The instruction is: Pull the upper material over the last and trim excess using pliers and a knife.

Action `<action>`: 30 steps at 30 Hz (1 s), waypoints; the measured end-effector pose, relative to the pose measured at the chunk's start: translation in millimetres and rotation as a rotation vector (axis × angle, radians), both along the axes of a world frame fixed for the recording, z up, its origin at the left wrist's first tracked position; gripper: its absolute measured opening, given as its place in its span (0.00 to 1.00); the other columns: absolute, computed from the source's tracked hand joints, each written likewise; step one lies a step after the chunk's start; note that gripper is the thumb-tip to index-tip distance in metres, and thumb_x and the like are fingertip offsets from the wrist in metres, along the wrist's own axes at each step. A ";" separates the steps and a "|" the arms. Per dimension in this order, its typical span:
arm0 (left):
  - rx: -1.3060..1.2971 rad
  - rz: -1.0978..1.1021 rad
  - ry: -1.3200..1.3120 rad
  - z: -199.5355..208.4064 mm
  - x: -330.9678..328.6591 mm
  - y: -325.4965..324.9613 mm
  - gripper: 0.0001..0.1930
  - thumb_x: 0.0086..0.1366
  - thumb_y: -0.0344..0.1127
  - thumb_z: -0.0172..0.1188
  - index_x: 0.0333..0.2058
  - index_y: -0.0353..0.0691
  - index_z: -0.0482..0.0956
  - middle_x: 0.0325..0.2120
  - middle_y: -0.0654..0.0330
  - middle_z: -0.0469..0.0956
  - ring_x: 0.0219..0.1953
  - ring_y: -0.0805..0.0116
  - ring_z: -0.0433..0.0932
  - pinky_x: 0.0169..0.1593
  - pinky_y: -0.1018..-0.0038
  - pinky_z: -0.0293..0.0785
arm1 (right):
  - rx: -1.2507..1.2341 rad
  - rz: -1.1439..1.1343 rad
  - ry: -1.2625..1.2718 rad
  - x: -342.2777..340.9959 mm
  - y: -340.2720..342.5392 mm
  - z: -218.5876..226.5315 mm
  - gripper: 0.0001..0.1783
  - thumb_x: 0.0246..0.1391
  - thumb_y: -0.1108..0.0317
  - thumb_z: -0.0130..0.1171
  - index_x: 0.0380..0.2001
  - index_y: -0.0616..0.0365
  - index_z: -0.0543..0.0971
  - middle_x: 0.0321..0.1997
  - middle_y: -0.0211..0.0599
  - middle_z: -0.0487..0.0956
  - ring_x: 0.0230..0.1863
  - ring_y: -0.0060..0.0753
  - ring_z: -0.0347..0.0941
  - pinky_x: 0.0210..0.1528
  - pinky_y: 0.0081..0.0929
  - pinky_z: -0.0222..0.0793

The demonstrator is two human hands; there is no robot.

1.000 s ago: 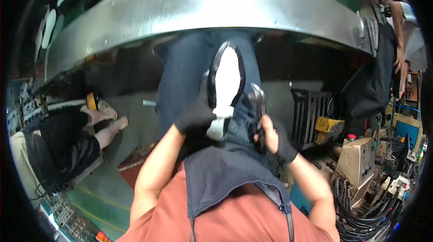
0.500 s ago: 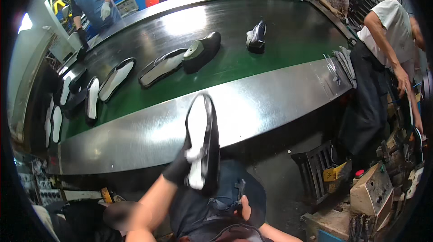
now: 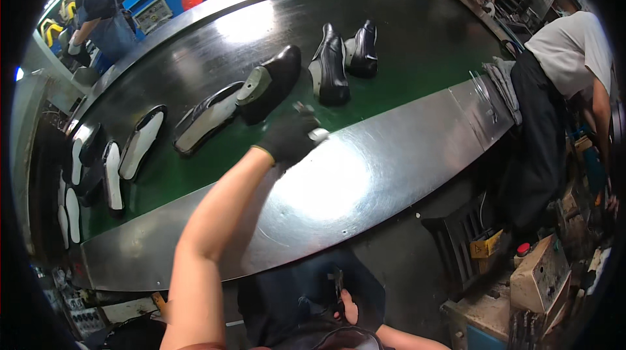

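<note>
My left hand [image 3: 292, 136], in a black glove with pale fingertips, reaches over the near edge of the green conveyor belt [image 3: 385, 95]. Its fingers are blurred, but the thumb stands apart from them and no shoe is in the hand. Just beyond it, a black shoe on a last [image 3: 331, 66] sits on the belt beside another black lasted shoe [image 3: 362, 50]. A third lasted shoe [image 3: 270, 82] lies left of them on its side. Low in front of my body, my bare right hand [image 3: 349, 307] is closed around a dark tool [image 3: 338, 281], perhaps pliers.
A shiny metal ledge [image 3: 391, 154] runs along the belt's near side. Several shoes with white soles up, such as this one [image 3: 142, 142], lie to the left. One person [image 3: 567, 56] bends at the right; others work beyond the belt. A control box [image 3: 540, 275] stands lower right.
My left hand has carried the black shoe forward from above the metal ledge, set it on the belt and let go. My right hand keeps its hold on the tool. The view has shifted slightly.
</note>
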State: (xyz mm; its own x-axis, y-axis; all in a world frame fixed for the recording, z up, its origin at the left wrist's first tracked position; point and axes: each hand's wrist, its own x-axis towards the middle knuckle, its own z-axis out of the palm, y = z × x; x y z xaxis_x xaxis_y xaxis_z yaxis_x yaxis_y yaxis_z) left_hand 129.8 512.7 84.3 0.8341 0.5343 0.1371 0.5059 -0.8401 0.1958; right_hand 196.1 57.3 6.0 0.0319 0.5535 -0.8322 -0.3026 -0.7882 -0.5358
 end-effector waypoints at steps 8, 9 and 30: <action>-0.079 0.730 -0.754 -15.7 -45.4 54.3 0.30 0.52 0.44 0.70 0.51 0.34 0.75 0.47 0.45 0.77 0.48 0.48 0.77 0.53 0.60 0.72 | -0.017 0.074 0.013 -6.6 -5.1 -32.0 0.36 0.67 0.36 0.34 0.36 0.61 0.76 0.21 0.34 0.77 0.22 0.26 0.74 0.29 0.23 0.72; -0.155 0.746 -0.815 -22.0 -43.8 60.9 0.31 0.51 0.46 0.71 0.51 0.34 0.75 0.47 0.45 0.78 0.47 0.48 0.77 0.52 0.61 0.73 | -0.030 0.092 0.017 -10.1 -8.5 -34.7 0.36 0.67 0.36 0.34 0.37 0.61 0.76 0.21 0.34 0.77 0.22 0.26 0.74 0.29 0.23 0.72; -0.551 0.774 -0.438 34.9 -42.8 5.3 0.35 0.57 0.38 0.62 0.62 0.38 0.61 0.52 0.37 0.73 0.56 0.42 0.72 0.57 0.62 0.70 | -0.078 0.151 0.059 -10.5 -0.8 -3.6 0.32 0.70 0.43 0.34 0.51 0.60 0.74 0.31 0.36 0.78 0.19 0.24 0.73 0.23 0.21 0.71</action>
